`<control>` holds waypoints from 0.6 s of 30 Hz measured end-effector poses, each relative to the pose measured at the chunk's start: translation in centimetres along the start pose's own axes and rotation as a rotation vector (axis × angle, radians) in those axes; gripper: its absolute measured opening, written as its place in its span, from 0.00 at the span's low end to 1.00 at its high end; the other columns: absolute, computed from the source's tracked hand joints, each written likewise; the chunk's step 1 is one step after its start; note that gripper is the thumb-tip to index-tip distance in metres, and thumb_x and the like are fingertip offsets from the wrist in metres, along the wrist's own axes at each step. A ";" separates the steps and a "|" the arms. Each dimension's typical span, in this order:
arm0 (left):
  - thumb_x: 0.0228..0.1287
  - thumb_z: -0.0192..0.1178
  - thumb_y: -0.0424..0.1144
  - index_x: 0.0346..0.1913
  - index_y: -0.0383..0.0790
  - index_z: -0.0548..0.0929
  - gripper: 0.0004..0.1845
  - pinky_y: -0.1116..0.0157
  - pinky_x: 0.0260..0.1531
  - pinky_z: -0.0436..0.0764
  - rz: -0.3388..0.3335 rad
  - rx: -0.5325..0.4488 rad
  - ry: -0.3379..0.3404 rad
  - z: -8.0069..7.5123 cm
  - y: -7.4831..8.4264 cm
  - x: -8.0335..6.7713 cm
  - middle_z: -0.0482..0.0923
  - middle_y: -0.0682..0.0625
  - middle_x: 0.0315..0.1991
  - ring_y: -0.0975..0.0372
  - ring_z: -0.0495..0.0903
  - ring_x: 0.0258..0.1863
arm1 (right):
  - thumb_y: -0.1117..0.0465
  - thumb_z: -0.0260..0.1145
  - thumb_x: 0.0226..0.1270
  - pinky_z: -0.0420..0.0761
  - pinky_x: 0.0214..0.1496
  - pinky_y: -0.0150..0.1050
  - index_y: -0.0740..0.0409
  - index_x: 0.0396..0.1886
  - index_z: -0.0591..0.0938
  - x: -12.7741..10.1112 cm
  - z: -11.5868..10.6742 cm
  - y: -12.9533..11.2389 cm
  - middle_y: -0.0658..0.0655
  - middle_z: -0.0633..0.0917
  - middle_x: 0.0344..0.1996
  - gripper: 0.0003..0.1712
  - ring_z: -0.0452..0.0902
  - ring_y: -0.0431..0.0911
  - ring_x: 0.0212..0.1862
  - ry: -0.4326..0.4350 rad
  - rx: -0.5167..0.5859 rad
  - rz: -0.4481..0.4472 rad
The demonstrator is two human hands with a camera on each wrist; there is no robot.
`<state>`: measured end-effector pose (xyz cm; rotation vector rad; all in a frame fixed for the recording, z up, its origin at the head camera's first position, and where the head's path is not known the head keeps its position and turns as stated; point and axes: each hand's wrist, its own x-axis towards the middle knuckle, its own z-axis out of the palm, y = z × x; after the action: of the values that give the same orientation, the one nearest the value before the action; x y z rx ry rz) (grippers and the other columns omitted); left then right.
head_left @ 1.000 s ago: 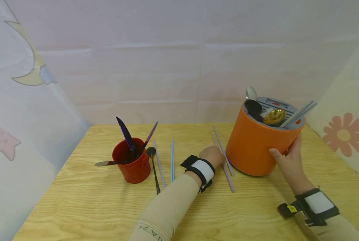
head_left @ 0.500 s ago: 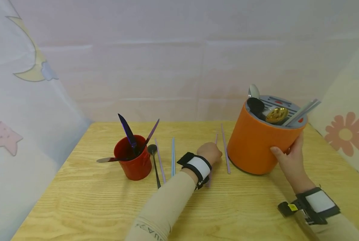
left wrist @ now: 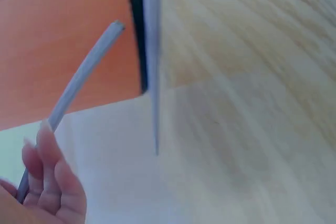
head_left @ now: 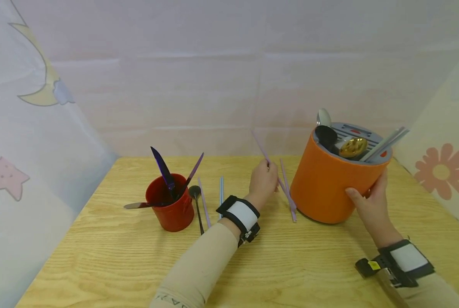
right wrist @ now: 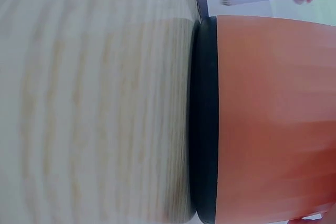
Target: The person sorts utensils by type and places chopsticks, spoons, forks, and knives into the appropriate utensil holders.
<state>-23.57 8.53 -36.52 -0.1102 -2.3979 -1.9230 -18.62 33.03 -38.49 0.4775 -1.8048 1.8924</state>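
Note:
My left hand [head_left: 266, 171] pinches a purple chopstick [head_left: 261, 147] and holds it tilted above the table, its lower end near the orange holder [head_left: 327, 186]. In the left wrist view my fingers [left wrist: 48, 182] curl round that chopstick [left wrist: 81, 80]. A second purple chopstick [head_left: 287, 190] lies on the table beside the holder. My right hand [head_left: 366, 194] grips the holder's right side and keeps it tipped toward me. Spoons [head_left: 323, 117], a gold piece [head_left: 351, 146] and grey chopsticks [head_left: 385, 143] stick out of its slotted top.
A red cup [head_left: 170, 209] with dark knives stands at the left. Beside it on the wooden table [head_left: 118, 256] lie a black spoon [head_left: 196, 205], a purple chopstick [head_left: 204, 201] and a blue chopstick [head_left: 221, 192]. Fabric walls close in behind and on both sides.
My left hand has picked one purple chopstick up off the table and raised it. The other chopstick stays by the holder. My right hand still holds the tilted holder.

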 end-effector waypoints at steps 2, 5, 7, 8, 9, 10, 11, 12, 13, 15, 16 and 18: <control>0.78 0.40 0.41 0.37 0.37 0.75 0.16 0.67 0.15 0.77 0.027 -0.057 0.038 0.0 0.4 -0.1 0.73 0.46 0.17 0.48 0.79 0.17 | 0.59 0.76 0.55 0.56 0.67 0.27 0.48 0.77 0.48 0.0 0.0 -0.1 0.54 0.55 0.71 0.58 0.50 0.50 0.68 0.001 -0.003 0.003; 0.79 0.40 0.40 0.35 0.36 0.73 0.15 0.62 0.18 0.80 0.088 -0.175 0.098 -0.1 1.3 -0.3 0.73 0.44 0.17 0.54 0.75 0.14 | 0.59 0.76 0.56 0.57 0.66 0.26 0.47 0.76 0.48 -0.1 0.1 -0.2 0.53 0.55 0.70 0.57 0.50 0.49 0.68 0.002 -0.010 0.017; 0.79 0.41 0.39 0.35 0.35 0.73 0.15 0.59 0.19 0.81 0.149 -0.246 0.128 -0.2 2.0 -0.5 0.72 0.45 0.16 0.59 0.73 0.13 | 0.59 0.76 0.57 0.58 0.66 0.26 0.47 0.76 0.48 -0.1 0.1 -0.2 0.53 0.55 0.70 0.57 0.50 0.49 0.68 0.001 -0.012 0.024; 0.79 0.41 0.39 0.36 0.34 0.73 0.15 0.58 0.19 0.82 0.180 -0.277 0.139 -0.3 2.4 -0.6 0.72 0.46 0.16 0.61 0.73 0.13 | 0.59 0.76 0.57 0.58 0.66 0.26 0.47 0.76 0.48 -0.2 0.1 -0.3 0.53 0.55 0.70 0.57 0.50 0.49 0.68 0.001 -0.012 0.027; 0.79 0.41 0.38 0.36 0.34 0.73 0.15 0.59 0.19 0.81 0.210 -0.300 0.151 -0.3 2.8 -0.8 0.71 0.47 0.15 0.63 0.72 0.12 | 0.59 0.75 0.57 0.58 0.66 0.26 0.47 0.76 0.48 -0.2 0.1 -0.3 0.53 0.55 0.70 0.57 0.50 0.49 0.68 0.001 -0.012 0.029; 0.79 0.41 0.38 0.37 0.33 0.73 0.15 0.59 0.19 0.81 0.238 -0.327 0.156 -0.3 3.2 -0.9 0.71 0.47 0.15 0.64 0.71 0.12 | 0.59 0.75 0.57 0.58 0.66 0.26 0.47 0.76 0.48 -0.2 0.1 -0.3 0.53 0.55 0.70 0.57 0.50 0.49 0.68 0.001 -0.012 0.027; 0.79 0.41 0.38 0.37 0.32 0.73 0.15 0.61 0.19 0.81 0.263 -0.350 0.156 -0.4 3.6 -1.0 0.71 0.48 0.15 0.66 0.71 0.12 | 0.59 0.75 0.57 0.58 0.66 0.27 0.47 0.76 0.48 -0.2 0.1 -0.3 0.53 0.55 0.70 0.57 0.50 0.50 0.68 0.001 -0.011 0.024; 0.79 0.41 0.38 0.37 0.32 0.73 0.15 0.63 0.18 0.81 0.287 -0.376 0.154 -0.4 3.9 -1.2 0.71 0.47 0.15 0.67 0.71 0.13 | 0.59 0.75 0.57 0.58 0.66 0.27 0.47 0.76 0.48 -0.2 0.1 -0.2 0.53 0.55 0.70 0.56 0.51 0.50 0.68 0.001 -0.012 0.023; 0.79 0.40 0.38 0.37 0.31 0.73 0.15 0.65 0.18 0.80 0.310 -0.404 0.149 -0.4 4.3 -1.3 0.71 0.47 0.15 0.67 0.71 0.13 | 0.59 0.76 0.57 0.58 0.66 0.27 0.47 0.76 0.48 -0.2 0.1 -0.2 0.53 0.56 0.70 0.56 0.51 0.50 0.68 0.002 -0.011 0.019; 0.79 0.40 0.37 0.37 0.29 0.72 0.15 0.67 0.18 0.80 0.361 -0.454 0.135 -0.5 5.2 -1.6 0.72 0.44 0.16 0.68 0.71 0.14 | 0.59 0.76 0.56 0.58 0.66 0.27 0.48 0.76 0.49 -0.2 0.1 -0.1 0.53 0.57 0.70 0.56 0.51 0.50 0.68 0.003 -0.014 0.011; 0.79 0.40 0.36 0.38 0.29 0.71 0.15 0.68 0.19 0.80 0.389 -0.481 0.123 -0.5 5.6 -1.8 0.72 0.42 0.17 0.67 0.72 0.15 | 0.59 0.76 0.56 0.58 0.66 0.28 0.48 0.76 0.49 -0.1 0.1 -0.1 0.54 0.57 0.70 0.56 0.52 0.50 0.68 0.003 -0.017 0.009; 0.79 0.39 0.34 0.39 0.26 0.70 0.14 0.65 0.20 0.81 0.465 -0.516 0.092 -0.5 6.6 -2.2 0.71 0.37 0.19 0.61 0.74 0.15 | 0.58 0.76 0.56 0.56 0.68 0.29 0.48 0.76 0.50 -0.1 0.1 -0.1 0.53 0.57 0.69 0.56 0.52 0.50 0.68 0.006 -0.021 0.008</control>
<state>-20.70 9.44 -30.22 -0.5352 -1.5775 -2.1756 -18.49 32.94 -38.47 0.4572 -1.8237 1.8761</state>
